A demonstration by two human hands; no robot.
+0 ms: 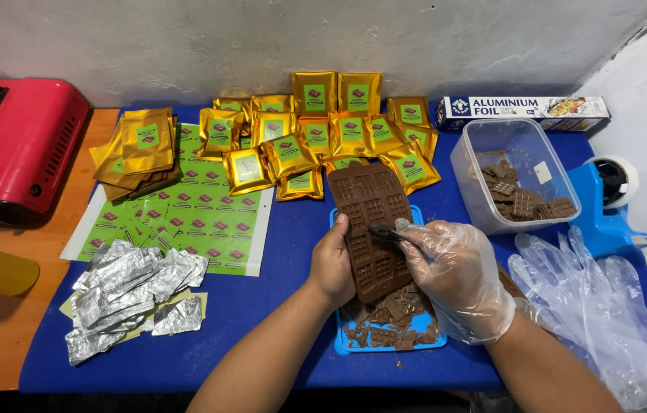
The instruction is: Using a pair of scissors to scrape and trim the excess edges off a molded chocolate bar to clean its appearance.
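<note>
Holding the brown chocolate mold (370, 229) with my bare left hand (332, 266), I keep it tipped over the blue tray (420, 323). My left fingers are curled shut around its left edge, with the thumb on top.

My right hand (457, 275) wears a thin clear glove. Its fingers are pinched nearly closed on the mold's right side, at about 9 o'clock from my right palm. I cannot tell if they grip a small dark piece there or just press the mold.

The mold is long and thin. Its long side runs from 12 o'clock, far from me, down to 6 o'clock, close to me. It lies between my two hands, touching both. My left hand sits at 9 o'clock from it and my right hand at 3 o'clock. Both are just as near.

Broken chocolate bits (388, 321) lie in the tray under the near end of the mold.

At 2 o'clock stands a clear plastic tub (492, 210) with more chocolate pieces inside. At 12 o'clock are many gold pouches (316, 138). At 9 o'clock lie crumpled foil sheets (128, 287) and a green sticker sheet (208, 222). At 4 o'clock is a heap of clear gloves (599, 306). Everything rests on a blue cloth (277, 306).
</note>
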